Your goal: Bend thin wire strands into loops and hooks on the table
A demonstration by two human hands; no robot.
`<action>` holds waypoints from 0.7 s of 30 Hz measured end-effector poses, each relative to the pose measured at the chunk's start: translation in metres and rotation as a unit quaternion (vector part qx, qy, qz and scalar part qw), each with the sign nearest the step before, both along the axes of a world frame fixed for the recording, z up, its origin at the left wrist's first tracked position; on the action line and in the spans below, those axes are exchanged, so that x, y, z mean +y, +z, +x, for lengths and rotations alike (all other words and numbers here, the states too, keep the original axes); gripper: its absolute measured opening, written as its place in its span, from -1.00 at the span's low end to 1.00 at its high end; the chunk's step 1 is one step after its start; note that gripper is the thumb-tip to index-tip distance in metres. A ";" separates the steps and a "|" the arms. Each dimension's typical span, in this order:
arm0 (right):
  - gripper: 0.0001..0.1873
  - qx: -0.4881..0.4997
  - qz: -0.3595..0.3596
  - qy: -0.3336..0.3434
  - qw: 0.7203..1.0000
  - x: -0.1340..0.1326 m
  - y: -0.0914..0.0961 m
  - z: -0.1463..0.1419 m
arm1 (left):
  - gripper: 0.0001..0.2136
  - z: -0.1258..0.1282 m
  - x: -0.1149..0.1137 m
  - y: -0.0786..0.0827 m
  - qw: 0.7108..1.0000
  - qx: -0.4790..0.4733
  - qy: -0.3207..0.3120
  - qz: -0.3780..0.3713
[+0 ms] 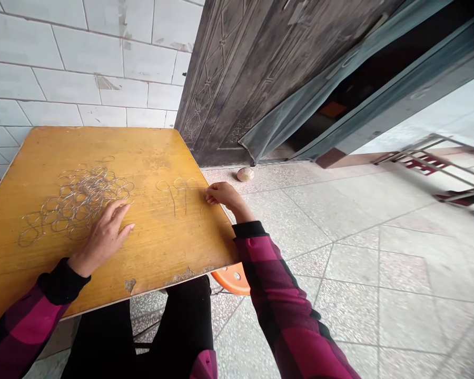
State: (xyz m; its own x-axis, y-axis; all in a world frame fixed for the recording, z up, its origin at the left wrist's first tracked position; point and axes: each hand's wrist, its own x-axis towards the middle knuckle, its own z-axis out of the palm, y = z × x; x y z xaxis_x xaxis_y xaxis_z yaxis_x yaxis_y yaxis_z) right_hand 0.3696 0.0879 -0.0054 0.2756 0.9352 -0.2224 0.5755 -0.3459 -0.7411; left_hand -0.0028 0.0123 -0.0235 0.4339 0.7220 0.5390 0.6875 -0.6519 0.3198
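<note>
Resting the left hand at the near right side of the wire heap, with thumb and fingers parted in a fairly wide grip. Cannot tell whether touching any strand there. Stretching the right hand well to the right of the heap, with thumb and fingertips close together in a narrow grip. Reaching with those fingertips to the third hooked wire, but too faint there to tell whether held.

Lying tangled on the desk, in thin silvery curls. Finding a short row to the right of the heap: first hooked wire nearest to it, then second hooked wire, then the third, each with a curl at the far end.

Noting beyond the heap a white tiled wall; beyond and to its right, a dark carved door; well to its right, on the floor, a round ball-like object. Spotting an orange stool to its near right.
</note>
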 end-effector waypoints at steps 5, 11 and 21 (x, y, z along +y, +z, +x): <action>-0.90 -0.034 0.047 0.027 0.998 -0.022 0.016 -0.014 | -0.69 -0.013 0.011 0.007 0.999 0.004 0.043 0.015; -0.85 -0.039 0.128 0.283 0.950 -0.048 0.032 -0.099 | -0.76 -0.042 0.031 0.004 0.990 0.058 0.130 -0.016; -0.49 -0.256 0.131 0.385 0.877 0.011 0.007 -0.211 | -0.44 -0.040 0.033 -0.005 0.961 0.180 0.195 -0.070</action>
